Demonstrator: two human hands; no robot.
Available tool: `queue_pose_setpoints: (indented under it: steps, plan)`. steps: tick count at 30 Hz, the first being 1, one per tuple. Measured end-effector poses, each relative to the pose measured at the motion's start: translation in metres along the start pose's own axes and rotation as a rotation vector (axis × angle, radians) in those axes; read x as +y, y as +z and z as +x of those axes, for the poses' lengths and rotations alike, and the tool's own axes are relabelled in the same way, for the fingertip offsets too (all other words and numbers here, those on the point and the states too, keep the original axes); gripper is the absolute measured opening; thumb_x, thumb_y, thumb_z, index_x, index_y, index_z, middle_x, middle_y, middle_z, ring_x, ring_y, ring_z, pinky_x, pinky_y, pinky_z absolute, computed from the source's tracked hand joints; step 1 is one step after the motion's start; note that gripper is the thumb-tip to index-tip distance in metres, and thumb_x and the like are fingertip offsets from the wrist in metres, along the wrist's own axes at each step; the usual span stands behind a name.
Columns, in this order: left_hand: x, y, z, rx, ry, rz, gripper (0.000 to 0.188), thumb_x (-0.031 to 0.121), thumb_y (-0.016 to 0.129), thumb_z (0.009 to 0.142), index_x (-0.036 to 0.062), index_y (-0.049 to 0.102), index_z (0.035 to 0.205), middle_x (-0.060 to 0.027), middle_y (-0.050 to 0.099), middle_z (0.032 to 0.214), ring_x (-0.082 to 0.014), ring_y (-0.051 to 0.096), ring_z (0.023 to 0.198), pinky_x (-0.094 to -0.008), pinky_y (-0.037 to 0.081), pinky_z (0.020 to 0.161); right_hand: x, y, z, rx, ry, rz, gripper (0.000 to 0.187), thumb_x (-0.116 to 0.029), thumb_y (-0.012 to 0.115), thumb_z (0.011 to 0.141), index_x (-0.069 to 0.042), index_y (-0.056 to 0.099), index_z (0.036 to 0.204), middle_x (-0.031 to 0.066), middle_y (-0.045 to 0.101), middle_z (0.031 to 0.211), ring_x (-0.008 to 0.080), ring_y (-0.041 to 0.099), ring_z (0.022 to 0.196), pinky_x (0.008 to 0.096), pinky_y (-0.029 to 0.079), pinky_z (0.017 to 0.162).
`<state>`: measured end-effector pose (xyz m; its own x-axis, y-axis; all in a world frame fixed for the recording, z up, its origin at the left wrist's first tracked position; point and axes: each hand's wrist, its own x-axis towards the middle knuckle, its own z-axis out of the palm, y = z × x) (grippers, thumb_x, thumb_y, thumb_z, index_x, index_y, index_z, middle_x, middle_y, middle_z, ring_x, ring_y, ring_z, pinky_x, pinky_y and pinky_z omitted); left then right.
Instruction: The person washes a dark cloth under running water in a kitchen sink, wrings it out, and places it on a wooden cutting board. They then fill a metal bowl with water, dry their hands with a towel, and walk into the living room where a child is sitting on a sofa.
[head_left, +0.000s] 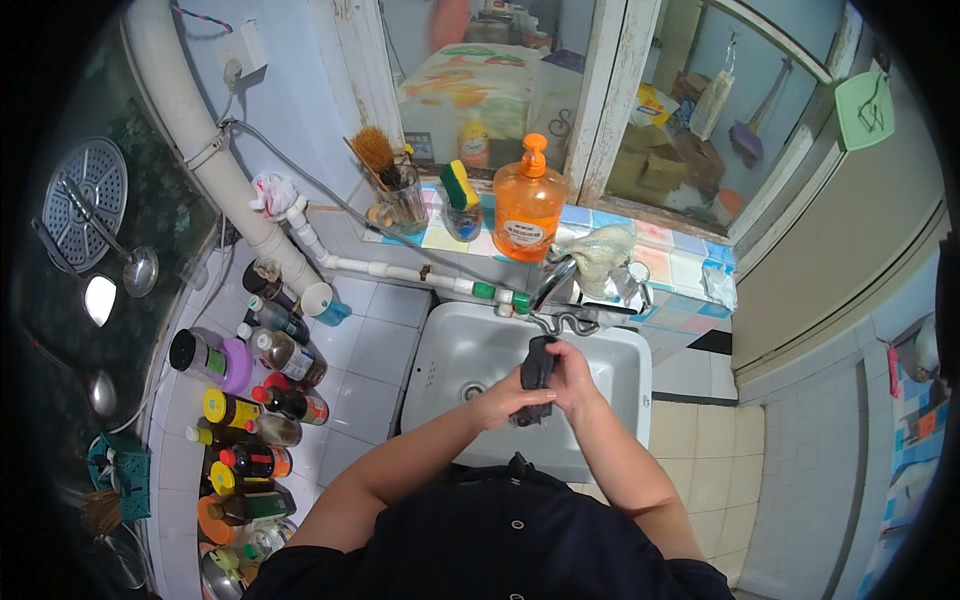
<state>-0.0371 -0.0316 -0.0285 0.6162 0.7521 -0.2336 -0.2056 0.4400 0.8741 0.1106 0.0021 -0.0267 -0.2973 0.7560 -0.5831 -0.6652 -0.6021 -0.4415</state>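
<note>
Over the white sink (430,350), both of my hands are closed around a dark grey, bunched-up cloth (538,368). My left hand (508,400) grips its lower part from the left, the thumb lying across it. Around its right side and upper part wraps my right hand (571,376). Long and narrow, the cloth points toward the tap (553,285) at the sink's back edge. Whether water runs from the tap I cannot make out. The drain (472,391) shows to the left of my left hand.
Several bottles and jars, such as a yellow-lidded jar (230,408), crowd the tiled counter (372,345) on the left. On the sill behind the sink stand an orange pump bottle (527,205), a sponge (459,186) in a glass and a pale rag (598,258).
</note>
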Motion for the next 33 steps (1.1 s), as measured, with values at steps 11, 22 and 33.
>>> queue_pose_setpoints:
  steps: [11,22,33]
  plan:
    - [0.052,-0.025,-0.004,-0.397,-0.419,-0.325,0.042,0.025,0.054,0.081,0.0011,0.046,0.114,-0.0062,0.055,0.086,-0.0086,0.052,0.062,-0.0165,0.038,0.039,-0.045,0.021,-0.072,-0.309,-1.389,-2.151,0.071,0.003,0.058,0.063,-0.006,0.037,0.130,0.0125,0.039,0.134,0.0281,0.040,0.121,0.0429,0.028,0.103]
    - [0.063,-0.014,0.019,-0.180,0.048,1.455,0.038,0.022,0.068,0.068,0.0051,0.050,0.097,-0.0123,0.061,0.082,-0.0283,0.060,0.074,-0.0374,0.046,0.061,-0.045,0.043,-0.063,-0.138,-0.699,-2.336,0.026,-0.012,0.059,0.065,-0.001,0.054,0.088,0.0184,0.062,0.074,0.0337,0.061,0.073,0.0427,0.048,0.062]
    - [0.061,-0.027,0.027,-0.074,0.893,2.104,0.035,0.017,0.055,0.072,0.0134,0.049,0.106,-0.0020,0.054,0.076,-0.0189,0.057,0.066,-0.0320,0.043,0.053,-0.009,-0.012,-0.016,-0.203,0.214,-0.702,0.013,-0.002,0.060,0.067,-0.007,0.050,0.074,-0.0004,0.044,0.054,0.0075,0.038,0.042,0.0215,0.025,0.037]
